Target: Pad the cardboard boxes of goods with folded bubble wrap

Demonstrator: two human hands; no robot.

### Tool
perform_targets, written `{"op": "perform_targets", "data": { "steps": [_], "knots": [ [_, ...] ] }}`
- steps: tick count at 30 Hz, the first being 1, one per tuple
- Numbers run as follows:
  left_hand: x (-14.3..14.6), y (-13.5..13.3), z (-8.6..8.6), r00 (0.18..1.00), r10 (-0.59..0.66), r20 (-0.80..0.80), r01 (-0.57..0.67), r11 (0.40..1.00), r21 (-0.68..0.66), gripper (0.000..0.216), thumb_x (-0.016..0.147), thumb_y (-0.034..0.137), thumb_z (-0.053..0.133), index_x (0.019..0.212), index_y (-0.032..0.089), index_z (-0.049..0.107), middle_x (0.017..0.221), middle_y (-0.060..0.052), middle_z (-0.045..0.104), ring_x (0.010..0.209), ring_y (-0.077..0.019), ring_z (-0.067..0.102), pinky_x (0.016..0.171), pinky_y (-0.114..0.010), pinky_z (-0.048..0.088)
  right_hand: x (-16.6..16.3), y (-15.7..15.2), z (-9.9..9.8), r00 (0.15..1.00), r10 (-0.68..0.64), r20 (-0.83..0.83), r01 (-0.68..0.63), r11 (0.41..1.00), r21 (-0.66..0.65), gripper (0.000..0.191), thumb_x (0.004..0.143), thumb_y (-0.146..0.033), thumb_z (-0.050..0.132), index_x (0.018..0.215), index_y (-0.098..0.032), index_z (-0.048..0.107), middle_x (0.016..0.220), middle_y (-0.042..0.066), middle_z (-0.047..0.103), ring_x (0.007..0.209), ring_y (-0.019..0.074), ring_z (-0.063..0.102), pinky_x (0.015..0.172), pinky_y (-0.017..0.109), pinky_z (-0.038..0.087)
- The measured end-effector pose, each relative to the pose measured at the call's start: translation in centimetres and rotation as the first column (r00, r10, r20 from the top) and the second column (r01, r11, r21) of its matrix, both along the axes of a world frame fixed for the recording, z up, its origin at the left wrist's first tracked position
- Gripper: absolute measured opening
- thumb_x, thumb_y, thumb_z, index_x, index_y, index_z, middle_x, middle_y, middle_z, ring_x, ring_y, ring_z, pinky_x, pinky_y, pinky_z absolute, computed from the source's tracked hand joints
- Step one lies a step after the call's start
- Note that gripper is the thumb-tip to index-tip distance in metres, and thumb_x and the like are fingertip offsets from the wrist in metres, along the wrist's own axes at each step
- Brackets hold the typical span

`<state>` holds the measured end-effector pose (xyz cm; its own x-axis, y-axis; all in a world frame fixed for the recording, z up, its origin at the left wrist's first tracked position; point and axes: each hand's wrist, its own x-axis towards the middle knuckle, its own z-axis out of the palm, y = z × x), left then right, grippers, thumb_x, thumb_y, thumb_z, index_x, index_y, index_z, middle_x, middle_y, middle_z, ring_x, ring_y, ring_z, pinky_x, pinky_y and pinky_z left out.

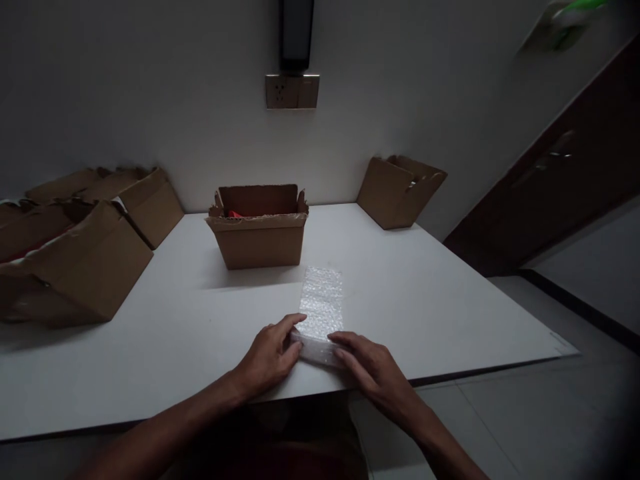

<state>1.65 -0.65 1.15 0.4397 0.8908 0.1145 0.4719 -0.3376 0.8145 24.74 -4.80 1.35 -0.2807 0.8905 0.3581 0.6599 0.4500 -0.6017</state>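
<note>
Closest to us there's a pale tiled floor [500,427] showing past the front edge of a white, flat-topped desk [425,300]. Right by that edge we've got both bare hands on a rolled-up bundle of clear bubble wrap [317,350]. Our left hand [267,353] has its grip closed on the left end, thumb on the near side and index finger up top. Our right hand [375,370] has its grip closed on the right end, with fingers lying over the top edge. Can't tell if anything's inside the roll, honestly.

From the bundle, a flat strip of clear bubble wrap [323,303] runs away from us along the desk, its far end near an open brown cardboard box [265,243] with something red inside. Off to the left, a big open brown cardboard box [85,273] also shows some red, and a second brown cardboard box [157,207] sits just behind it. Another open brown cardboard box [387,193] stands at the far right, by the plain grey-looking wall [200,80].

Up on that wall we see a shiny rectangular socket plate [293,92] with a black oblong device [296,33] just above it. Way right, there's a dark reddish-brown door [565,173].
</note>
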Motion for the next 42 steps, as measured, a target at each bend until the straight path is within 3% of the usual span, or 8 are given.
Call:
{"op": "perform_targets", "data": {
  "steps": [6,10,15,21,25,31,35,42],
  "knots": [
    [1.0,1.7,-0.2,0.998,0.057,-0.038,-0.059,0.997,-0.051,0.047,0.083,0.019,0.053,0.130,0.017,0.056,0.079,-0.002,0.066,0.069,-0.0164,0.058,0.068,-0.030,0.047,0.3,-0.8,-0.6,0.980,-0.087,0.178,0.020,0.938,0.347,0.031,0.092,-0.019,0.059,0.122,-0.024,0.059,0.122,0.011,0.066,0.113,0.0267,0.060,0.092,0.045,0.049],
    [1.0,2.1,-0.8,0.997,0.064,-0.045,-0.059,0.993,0.098,0.044,0.086,0.023,0.054,0.129,0.017,0.055,0.101,-0.008,0.067,0.085,-0.0204,0.061,0.080,-0.038,0.051,-0.3,-0.1,-1.4,0.938,-0.044,0.343,-0.067,0.950,0.306,0.028,0.091,-0.019,0.058,0.119,-0.021,0.061,0.121,0.012,0.068,0.108,0.0281,0.061,0.089,0.046,0.048],
    [-0.2,0.9,-1.1,0.993,-0.105,-0.050,0.116,0.932,0.344,0.051,0.084,0.018,0.060,0.134,0.024,0.051,0.128,-0.011,0.062,0.119,-0.0274,0.054,0.102,-0.050,0.042,-0.5,0.7,-1.7,0.967,-0.032,0.253,-0.041,0.960,0.278,0.027,0.096,-0.016,0.049,0.117,-0.021,0.065,0.104,0.010,0.074,0.092,0.0235,0.065,0.082,0.042,0.048],
    [-0.8,-0.1,-0.2,0.994,-0.079,-0.078,0.087,0.992,0.096,0.051,0.083,0.017,0.055,0.134,0.023,0.052,0.109,-0.008,0.070,0.089,-0.0215,0.062,0.085,-0.039,0.051,0.0,-0.7,-1.1,0.999,-0.006,0.042,0.004,0.999,0.040,0.027,0.097,-0.028,0.052,0.122,-0.025,0.063,0.102,0.008,0.074,0.092,0.0226,0.067,0.079,0.040,0.055],
    [0.0,0.8,0.2,0.989,-0.036,-0.146,0.035,0.999,-0.010,0.049,0.083,0.021,0.054,0.133,0.018,0.054,0.086,-0.004,0.070,0.072,-0.0193,0.060,0.071,-0.033,0.049,0.4,-1.1,-1.3,0.988,-0.106,0.109,0.082,0.975,0.205,0.035,0.094,-0.028,0.057,0.130,-0.025,0.056,0.125,0.012,0.066,0.114,0.0275,0.061,0.092,0.047,0.050],
    [0.2,1.5,-0.8,0.976,0.058,-0.210,-0.004,0.969,0.247,0.042,0.087,0.023,0.053,0.128,0.018,0.056,0.110,-0.011,0.066,0.098,-0.0253,0.061,0.089,-0.043,0.049,0.1,-0.2,-1.9,0.950,-0.041,0.309,-0.034,0.972,0.234,0.038,0.090,-0.026,0.060,0.128,-0.022,0.059,0.128,0.013,0.065,0.113,0.0290,0.059,0.092,0.048,0.048],
    [-0.5,0.7,-0.7,0.983,-0.065,-0.173,0.126,0.922,0.367,0.049,0.083,0.022,0.059,0.131,0.019,0.053,0.131,-0.014,0.058,0.119,-0.0296,0.053,0.101,-0.050,0.043,-0.3,0.5,-1.9,0.973,-0.040,0.228,-0.023,0.963,0.267,0.029,0.095,-0.021,0.053,0.122,-0.020,0.063,0.114,0.011,0.071,0.101,0.0249,0.064,0.087,0.044,0.050],
    [-1.1,-0.3,0.2,0.990,-0.088,-0.110,0.100,0.989,0.109,0.050,0.084,0.018,0.055,0.134,0.021,0.053,0.110,-0.009,0.070,0.088,-0.0226,0.062,0.084,-0.042,0.051,-0.1,-0.5,-0.8,0.999,0.001,0.045,-0.004,0.998,0.064,0.025,0.098,-0.029,0.052,0.120,-0.023,0.063,0.100,0.007,0.074,0.089,0.0211,0.066,0.078,0.037,0.055]
  ]
}}
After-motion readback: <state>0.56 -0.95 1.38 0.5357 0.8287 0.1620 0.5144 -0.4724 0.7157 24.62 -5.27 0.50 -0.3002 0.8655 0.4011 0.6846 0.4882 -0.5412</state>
